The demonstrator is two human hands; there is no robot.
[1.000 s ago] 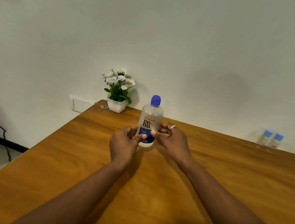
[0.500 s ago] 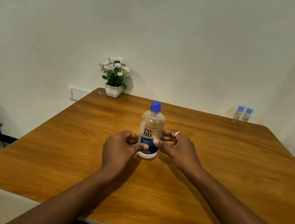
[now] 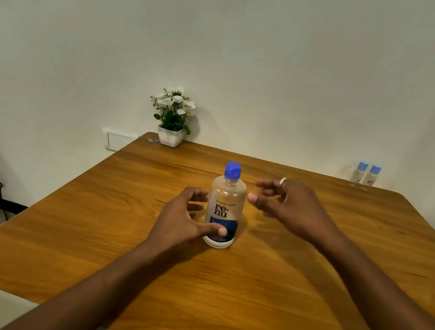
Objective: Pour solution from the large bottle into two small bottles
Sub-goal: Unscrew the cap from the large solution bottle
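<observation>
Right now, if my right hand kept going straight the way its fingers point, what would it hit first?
Most likely the large bottle. The right hand is open, fingers aimed left at the bottle's upper body, a small gap away. Depth is hard to judge; the upper fingers might pass just behind it.

Soft, even indoor light, a little dim and warm. The right hand [image 3: 294,207] is motion-blurred. Faint shadows fall beside the plant [image 3: 173,116] on the wall [image 3: 258,55]. The table [image 3: 303,296] edges bow from wide-angle distortion.
</observation>
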